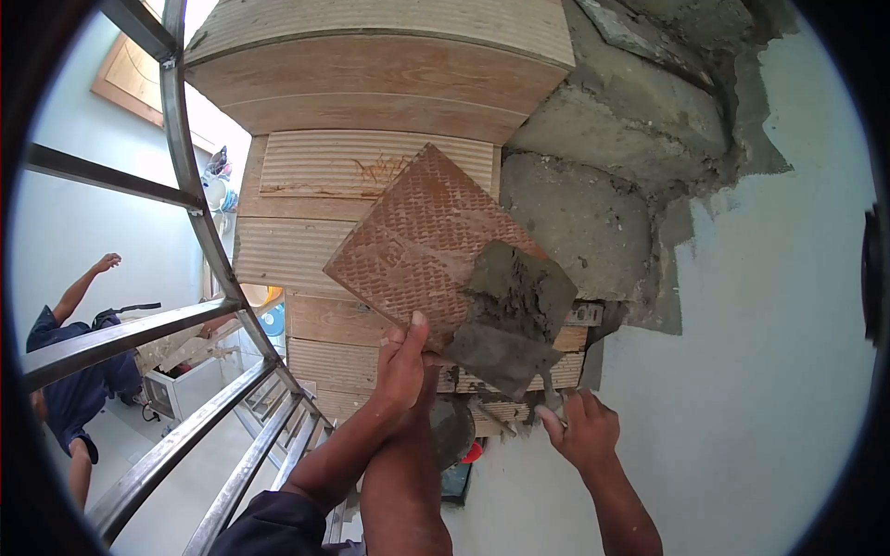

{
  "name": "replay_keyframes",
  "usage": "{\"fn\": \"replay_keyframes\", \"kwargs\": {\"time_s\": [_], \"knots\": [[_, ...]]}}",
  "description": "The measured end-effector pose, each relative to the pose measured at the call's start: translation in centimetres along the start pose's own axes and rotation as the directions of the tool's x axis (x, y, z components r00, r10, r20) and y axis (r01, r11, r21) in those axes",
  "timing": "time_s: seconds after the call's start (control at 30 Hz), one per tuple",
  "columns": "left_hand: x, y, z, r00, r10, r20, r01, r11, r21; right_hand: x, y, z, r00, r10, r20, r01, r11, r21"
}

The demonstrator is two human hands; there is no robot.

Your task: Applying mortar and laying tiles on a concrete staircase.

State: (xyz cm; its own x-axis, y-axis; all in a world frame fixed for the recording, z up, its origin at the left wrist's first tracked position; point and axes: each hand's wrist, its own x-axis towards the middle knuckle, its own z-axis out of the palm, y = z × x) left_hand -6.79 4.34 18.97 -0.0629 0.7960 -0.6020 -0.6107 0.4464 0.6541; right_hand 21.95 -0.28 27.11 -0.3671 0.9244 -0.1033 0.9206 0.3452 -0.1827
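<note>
staircase (389,79) | steel railing (174,111) partly blocks co-worker (69,417) | left hand (400,368) clamped on tile (399,246), right hand (586,430) on trowel (505,358)

Before the body, over the stair steps (385,69), the tile (399,255) — with mortar (519,287) on its right part, left hand (400,366) at its near corner. By its near right side, trowel (549,389) in right hand (586,431). Left of the steps, railing (178,125); beyond that, another person (69,352). Right of the steps, concrete (579,222), then wall (760,278) — and between both forearms, a leg (399,491).
</note>
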Motion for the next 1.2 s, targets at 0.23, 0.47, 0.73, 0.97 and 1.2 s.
{"fn": "replay_keyframes", "kwargs": {"time_s": [0.23, 0.47, 0.73, 0.97, 1.2], "knots": [[1.7, -2.1, -2.2, 0.991, -0.101, 0.082, 0.106, 0.993, -0.058, 4.2, -0.9, 1.5, 0.997, 0.01, -0.082, -0.016, 0.997, -0.071], [3.3, -2.8, -4.1, 0.983, -0.075, 0.165, 0.055, 0.991, 0.122, 8.9, -0.4, 0.3, 0.996, -0.029, -0.086, 0.018, 0.992, -0.125], [3.7, -3.3, -4.6, 0.976, -0.072, 0.207, 0.054, 0.994, 0.092, 18.0, -3.1, -1.8, 0.995, 0.012, 0.101, -0.015, 1.0, 0.027], [2.8, -3.4, -2.3, 1.0, -0.028, 0.01, 0.028, 0.999, -0.019, 21.6, -3.3, -5.7, 0.87, 0.122, 0.478, -0.239, 0.952, 0.192], [2.4, -2.7, -1.0, 0.994, -0.046, -0.103, 0.035, 0.993, -0.111, 20.0, -1.1, -7.4, 0.84, 0.133, 0.526, -0.249, 0.956, 0.157]]}}
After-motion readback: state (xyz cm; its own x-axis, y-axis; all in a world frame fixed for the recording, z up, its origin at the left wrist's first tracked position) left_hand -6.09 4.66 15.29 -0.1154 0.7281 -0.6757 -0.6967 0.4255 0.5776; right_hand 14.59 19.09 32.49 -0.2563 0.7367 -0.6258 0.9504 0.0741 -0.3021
